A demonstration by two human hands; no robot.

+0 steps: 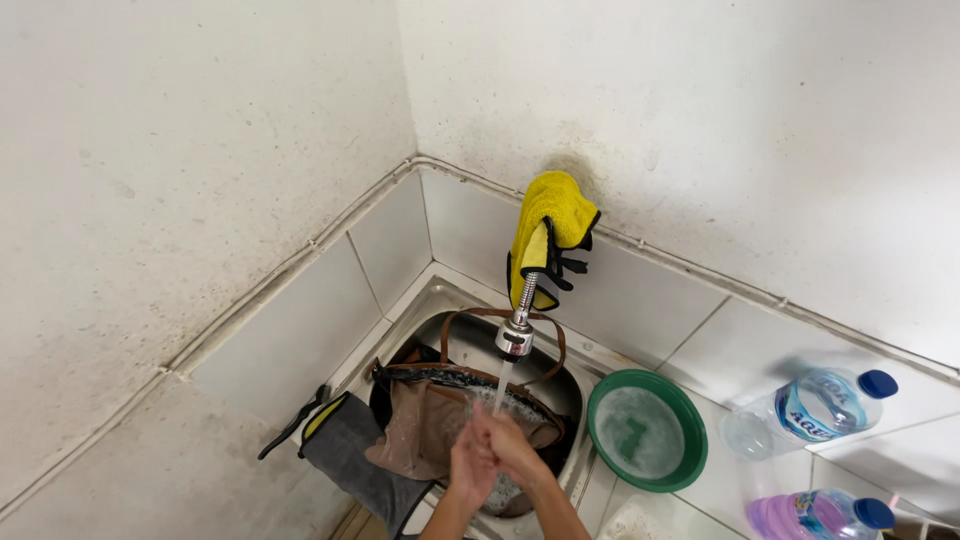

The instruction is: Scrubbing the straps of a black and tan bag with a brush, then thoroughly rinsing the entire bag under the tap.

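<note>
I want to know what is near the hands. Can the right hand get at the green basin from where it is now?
Probably yes. The right hand is under the tap's water, pressed against the left hand, and the green basin sits just beside the sink with nothing between them.

Probably a home kitchen, tiled corner, steel sink (pixel 575 385), running tap (pixel 516 338)

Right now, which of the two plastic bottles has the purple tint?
The nearer bottle, at the picture's bottom right; the other bottle, lying closer to the wall, is clear.
</note>
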